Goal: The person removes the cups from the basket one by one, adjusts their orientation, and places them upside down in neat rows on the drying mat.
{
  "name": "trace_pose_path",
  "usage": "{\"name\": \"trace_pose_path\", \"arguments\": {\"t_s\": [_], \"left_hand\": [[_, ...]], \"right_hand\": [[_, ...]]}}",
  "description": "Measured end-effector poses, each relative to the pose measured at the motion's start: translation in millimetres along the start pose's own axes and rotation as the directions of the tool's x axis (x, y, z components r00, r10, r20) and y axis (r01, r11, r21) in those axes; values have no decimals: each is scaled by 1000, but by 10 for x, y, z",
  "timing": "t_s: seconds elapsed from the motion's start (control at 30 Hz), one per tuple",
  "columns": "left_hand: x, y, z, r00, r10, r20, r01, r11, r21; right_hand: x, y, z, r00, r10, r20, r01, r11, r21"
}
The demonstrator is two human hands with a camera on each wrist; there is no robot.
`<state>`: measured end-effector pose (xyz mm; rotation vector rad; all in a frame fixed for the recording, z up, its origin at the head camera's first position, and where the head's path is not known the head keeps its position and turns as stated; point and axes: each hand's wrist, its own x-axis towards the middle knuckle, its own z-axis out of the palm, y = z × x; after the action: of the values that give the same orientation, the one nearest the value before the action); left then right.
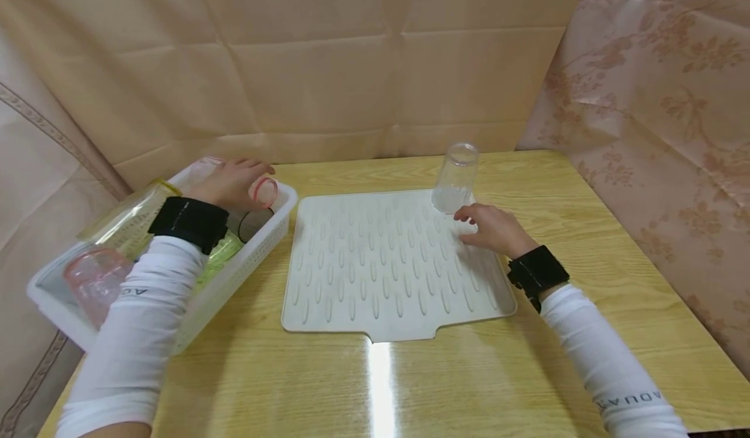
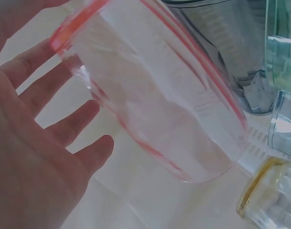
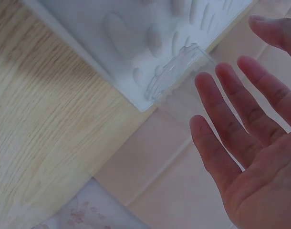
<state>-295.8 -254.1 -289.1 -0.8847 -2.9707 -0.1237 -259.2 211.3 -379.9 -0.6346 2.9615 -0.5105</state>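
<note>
At the far end of the white basket [image 1: 246,262], my left hand [image 1: 225,184] holds a clear plastic tumbler [image 2: 169,105] with a reddish-pink rim. The thumb and index finger are at its rim in the left wrist view, and the other fingers are spread apart. The tumbler is tilted, and my hand hides most of it in the head view. My right hand [image 1: 492,228] hovers over the right side of the white drying mat [image 1: 381,269], fingers loosely bent. Just beyond its fingertips, a clear tumbler [image 1: 456,177] stands upright on the mat's far right corner.
The basket at the left also holds a pink tumbler [image 1: 99,278], a yellow-tinted clear container [image 1: 131,213], a green item [image 1: 222,252] and a dark-tinted cup [image 1: 253,223]. A wooden table [image 1: 281,386] lies beneath. Cloth curtains [image 1: 328,67] hang behind and at both sides.
</note>
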Motion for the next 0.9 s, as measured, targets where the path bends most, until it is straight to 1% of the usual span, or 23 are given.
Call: {"name": "trace_pose_path", "arguments": {"t_s": [0.17,0.33,0.47,0.57,0.77,0.9], "left_hand": [[-9,8,12,999,-30,39,31,999,-13],[7,7,10,990,-92,105,94,995,-17],[17,-13,15,984,-103,143,106,994,-15],[8,-50,38,985,-90,145,93,995,-17],[-17,-155,96,982,-118,149,121,993,-12],[-38,-166,90,981,-126,147,129,992,-8]], "right_hand": [[-29,-9,-3,1000,8,1,-8,1000,-9],[-32,-32,-21,1000,20,11,-20,1000,-8],[-35,-40,-17,1000,24,12,-24,1000,-16],[-45,-46,-5,1000,22,15,-22,999,-27],[-51,-75,13,1000,10,6,-9,999,-34],[-46,-83,22,1000,8,-1,-8,999,-32]]}}
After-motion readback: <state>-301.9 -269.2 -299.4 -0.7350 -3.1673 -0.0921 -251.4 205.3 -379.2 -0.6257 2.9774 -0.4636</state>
